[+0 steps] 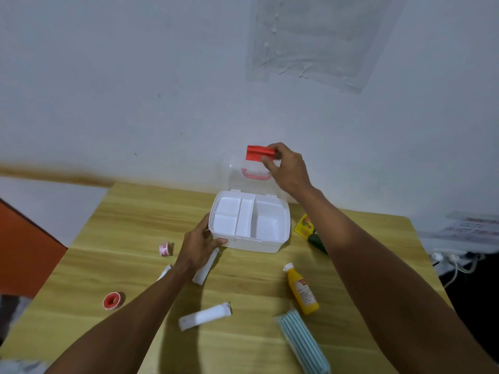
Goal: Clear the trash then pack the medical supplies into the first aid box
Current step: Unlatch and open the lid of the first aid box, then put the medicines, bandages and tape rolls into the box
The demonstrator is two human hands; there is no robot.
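A white first aid box [249,242] stands open on the wooden table, its divided tray empty. Its clear lid [237,174] stands upright with a red latch [258,153] on top and a pink handle. My right hand [287,168] grips the lid at the latch. My left hand [201,244] presses against the box's front left corner. Around it lie two white gauze rolls [204,317] [205,268], a red tape spool [112,300], a small tape roll [165,249], a yellow bottle [302,290] and a pack of striped masks [302,341].
A green and yellow snack wrapper [309,230] lies right of the box, partly under my right arm. Another white piece [164,272] shows beside my left wrist. The wall rises just behind the table. An orange surface [24,244] is at the left, cables at the right.
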